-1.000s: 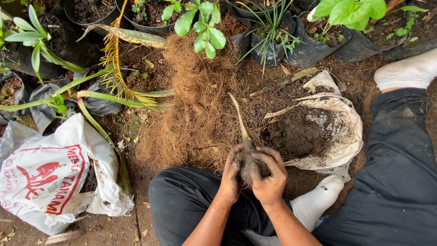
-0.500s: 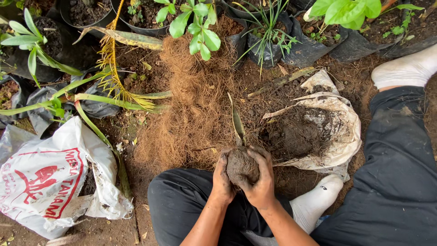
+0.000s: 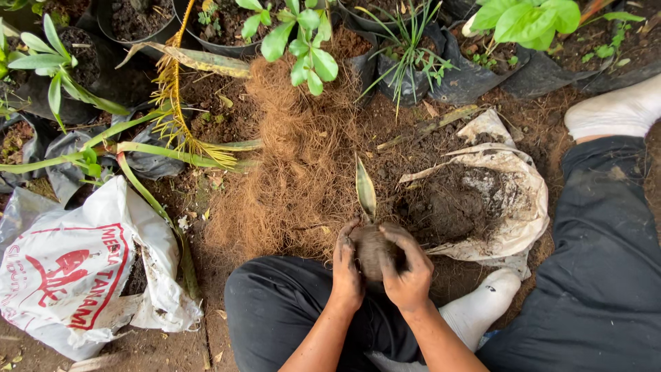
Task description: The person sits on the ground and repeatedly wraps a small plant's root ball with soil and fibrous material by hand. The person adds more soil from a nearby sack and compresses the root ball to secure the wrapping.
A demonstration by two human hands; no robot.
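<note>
My left hand (image 3: 346, 270) and my right hand (image 3: 407, 269) are cupped together around a round brown ball of soil and fibre (image 3: 372, 249), held over my lap. A single pale green pointed leaf (image 3: 365, 189) sticks up from the ball's top. Both hands are dirty with soil. Just beyond the ball lies a wide heap of brown coconut fibre (image 3: 292, 165). To the right of it a white sack (image 3: 520, 200) lies open with dark soil (image 3: 451, 207) inside.
A white printed plastic bag (image 3: 76, 275) lies at the lower left. Black grow bags and pots with green plants (image 3: 303, 41) line the far edge. My legs in dark trousers (image 3: 599, 262) and white socks (image 3: 475, 313) frame the right and bottom.
My hands have turned and pressed the ball, shifting it slightly lower. The leaf now stands more upright above my fingers.
</note>
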